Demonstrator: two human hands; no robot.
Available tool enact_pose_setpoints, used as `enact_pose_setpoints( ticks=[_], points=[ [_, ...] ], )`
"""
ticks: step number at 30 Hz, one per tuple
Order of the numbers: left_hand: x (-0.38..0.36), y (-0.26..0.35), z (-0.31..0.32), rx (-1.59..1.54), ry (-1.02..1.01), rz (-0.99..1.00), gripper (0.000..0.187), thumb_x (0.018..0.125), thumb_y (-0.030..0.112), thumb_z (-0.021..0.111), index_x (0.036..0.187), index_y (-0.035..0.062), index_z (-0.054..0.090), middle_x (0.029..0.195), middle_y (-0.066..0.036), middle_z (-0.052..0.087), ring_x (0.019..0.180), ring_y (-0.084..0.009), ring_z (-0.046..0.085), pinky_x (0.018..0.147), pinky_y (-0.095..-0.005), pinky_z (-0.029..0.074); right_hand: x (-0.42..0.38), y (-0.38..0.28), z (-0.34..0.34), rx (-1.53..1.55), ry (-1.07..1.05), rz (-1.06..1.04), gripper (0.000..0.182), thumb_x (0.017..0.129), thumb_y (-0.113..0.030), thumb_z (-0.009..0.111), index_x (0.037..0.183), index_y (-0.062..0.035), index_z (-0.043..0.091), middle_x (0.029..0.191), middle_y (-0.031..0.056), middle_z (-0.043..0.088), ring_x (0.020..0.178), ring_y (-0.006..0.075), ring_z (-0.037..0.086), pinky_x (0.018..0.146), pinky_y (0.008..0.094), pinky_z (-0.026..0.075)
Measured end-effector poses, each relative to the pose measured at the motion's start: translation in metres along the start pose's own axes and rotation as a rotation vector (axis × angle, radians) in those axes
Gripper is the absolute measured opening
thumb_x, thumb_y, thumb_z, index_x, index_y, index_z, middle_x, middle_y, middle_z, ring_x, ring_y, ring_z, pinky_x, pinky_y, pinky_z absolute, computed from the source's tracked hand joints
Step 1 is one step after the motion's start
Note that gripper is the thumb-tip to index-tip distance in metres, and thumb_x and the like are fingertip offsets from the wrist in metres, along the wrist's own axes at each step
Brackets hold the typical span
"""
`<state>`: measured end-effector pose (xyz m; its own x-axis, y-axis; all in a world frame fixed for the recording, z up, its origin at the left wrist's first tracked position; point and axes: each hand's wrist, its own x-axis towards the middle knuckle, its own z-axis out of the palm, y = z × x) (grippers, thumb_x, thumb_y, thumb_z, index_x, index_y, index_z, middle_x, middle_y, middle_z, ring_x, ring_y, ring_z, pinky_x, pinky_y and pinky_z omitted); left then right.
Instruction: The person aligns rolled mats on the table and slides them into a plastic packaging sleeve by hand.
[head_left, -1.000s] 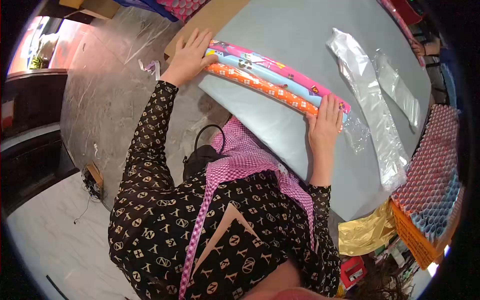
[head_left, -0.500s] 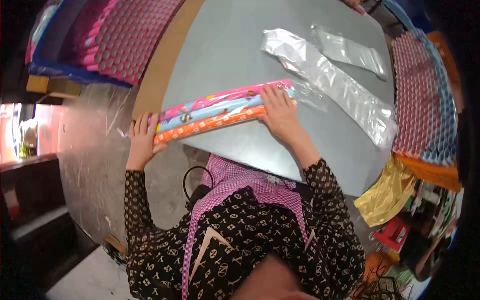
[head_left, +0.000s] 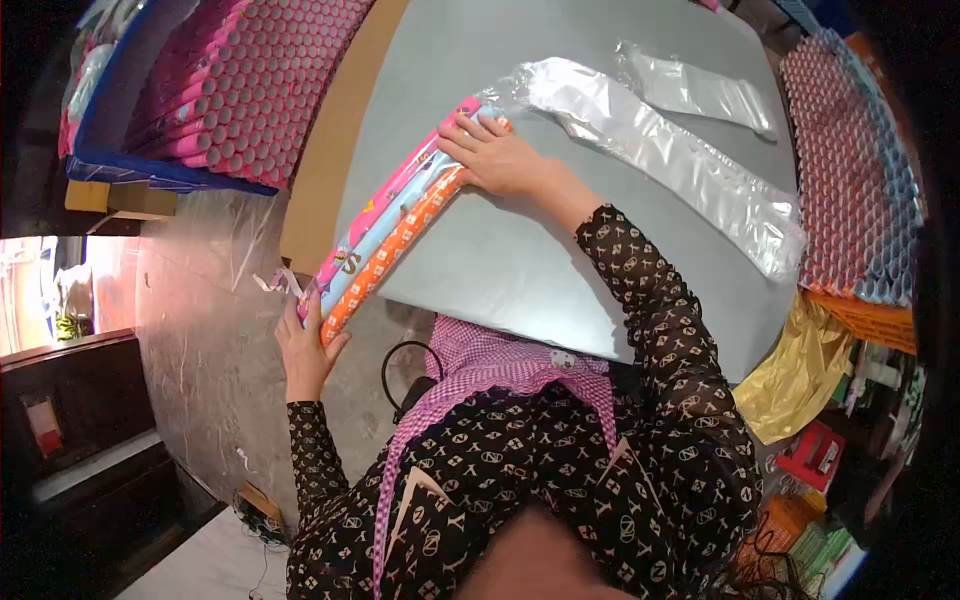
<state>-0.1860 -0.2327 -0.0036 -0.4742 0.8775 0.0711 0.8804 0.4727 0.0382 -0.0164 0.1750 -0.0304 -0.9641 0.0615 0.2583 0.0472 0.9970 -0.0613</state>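
Three printed wrapping paper rolls [head_left: 390, 220], pink, light blue and orange, lie side by side, seemingly in a clear plastic sleeve. They slant from the tabletop out past its near left edge. My left hand [head_left: 308, 345] is closed around their lower end, thumb on the orange side. Across the upper end lies my right hand [head_left: 490, 158], its fingers over the rolls and gripping them. A loose, clear plastic end sticks out beyond that hand, close to a stack of shiny clear plastic sleeves [head_left: 670, 160] on the table.
The grey table [head_left: 500, 270] has a brown strip along its left side. A blue crate [head_left: 180, 175] of pink rolls stands at left. At right are an orange crate [head_left: 870, 318] with many rolls and gold sheeting [head_left: 800, 370]. Smaller sleeves [head_left: 700, 95] lie farther back.
The rolls have swung to a steeper slant. My right hand has moved up and left with their far end, while my left hand has come down and slightly right.
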Motion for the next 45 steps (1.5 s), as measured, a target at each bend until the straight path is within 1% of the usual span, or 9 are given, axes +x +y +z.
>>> enact_pose_setpoints(
  ticks=[5,9,11,17,20,27,29,36,45],
  points=[
    [0.019,0.014,0.005,-0.014,-0.009,-0.068,0.086,0.075,0.036,0.078,0.148,0.0148,0.036,0.145,-0.020,0.036,0.130,-0.0417,0.037,0.104,-0.0504,0.033,0.023,0.014,0.003,-0.039,0.013,0.078,0.057,0.097,-0.033,0.050,0.143,-0.0023,0.036,0.150,0.0175,0.036,0.143,0.0364,0.026,0.117,0.0490,0.021],
    [0.043,0.039,0.008,0.057,-0.016,-0.150,0.083,0.080,0.042,0.073,0.148,0.0148,0.035,0.144,-0.021,0.037,0.131,-0.0409,0.037,0.104,-0.0520,0.032,0.017,0.011,0.007,0.004,0.191,0.187,0.054,0.095,-0.022,0.055,0.142,-0.0007,0.039,0.150,0.0189,0.035,0.141,0.0370,0.028,0.117,0.0470,0.021],
    [0.055,0.043,0.013,0.123,0.074,-0.085,0.083,0.081,0.053,0.068,0.148,0.0151,0.036,0.142,-0.021,0.038,0.120,-0.0412,0.043,0.100,-0.0537,0.031,0.003,-0.005,0.001,0.112,0.261,0.250,0.052,0.094,-0.020,0.055,0.140,0.0002,0.040,0.149,0.0200,0.036,0.141,0.0375,0.029,0.116,0.0466,0.022],
    [0.097,0.060,0.033,0.166,0.053,-0.084,0.081,0.086,0.047,0.064,0.144,-0.0003,0.034,0.143,-0.024,0.037,0.124,-0.0423,0.041,0.101,-0.0545,0.031,-0.061,-0.047,-0.020,0.278,0.153,0.326,0.048,0.094,-0.018,0.054,0.136,0.0021,0.044,0.147,0.0219,0.038,0.139,0.0379,0.031,0.114,0.0472,0.025],
    [0.118,0.067,0.045,0.179,0.176,-0.040,0.081,0.088,0.047,0.062,0.143,-0.0051,0.032,0.140,-0.028,0.038,0.123,-0.0428,0.041,0.100,-0.0528,0.033,-0.096,-0.062,-0.030,0.313,0.130,0.400,0.047,0.092,-0.016,0.055,0.134,0.0034,0.045,0.146,0.0227,0.038,0.137,0.0392,0.033,0.114,0.0479,0.025],
    [0.167,0.094,0.042,0.186,0.159,-0.056,0.082,0.085,0.051,0.063,0.139,-0.0053,0.038,0.142,-0.023,0.041,0.114,-0.0415,0.046,0.094,-0.0504,0.038,-0.169,-0.083,-0.040,0.284,0.062,0.554,0.052,0.090,-0.018,0.061,0.133,0.0051,0.045,0.146,0.0240,0.037,0.137,0.0409,0.033,0.112,0.0501,0.026],
    [0.180,0.101,0.040,0.232,0.224,-0.029,0.079,0.085,0.052,0.063,0.139,-0.0020,0.041,0.141,-0.020,0.043,0.103,-0.0391,0.052,0.086,-0.0481,0.041,-0.180,-0.089,-0.038,0.261,0.035,0.616,0.052,0.090,-0.019,0.061,0.133,0.0047,0.045,0.146,0.0235,0.037,0.137,0.0406,0.032,0.112,0.0505,0.027],
    [0.225,0.111,0.058,0.310,0.327,-0.056,0.072,0.088,0.053,0.058,0.139,0.0052,0.042,0.138,-0.017,0.048,0.093,-0.0367,0.057,0.079,-0.0502,0.044,-0.181,-0.094,-0.030,0.192,0.065,0.617,0.052,0.090,-0.020,0.061,0.133,0.0045,0.046,0.146,0.0223,0.039,0.136,0.0402,0.035,0.112,0.0508,0.027],
    [0.265,0.123,0.064,0.246,0.363,-0.087,0.073,0.085,0.055,0.062,0.134,0.0023,0.048,0.134,-0.020,0.049,0.095,-0.0396,0.058,0.081,-0.0498,0.043,-0.182,-0.095,-0.022,0.198,0.090,0.657,0.049,0.091,-0.019,0.059,0.134,0.0017,0.048,0.147,0.0192,0.040,0.138,0.0376,0.034,0.114,0.0495,0.025]
  ],
)
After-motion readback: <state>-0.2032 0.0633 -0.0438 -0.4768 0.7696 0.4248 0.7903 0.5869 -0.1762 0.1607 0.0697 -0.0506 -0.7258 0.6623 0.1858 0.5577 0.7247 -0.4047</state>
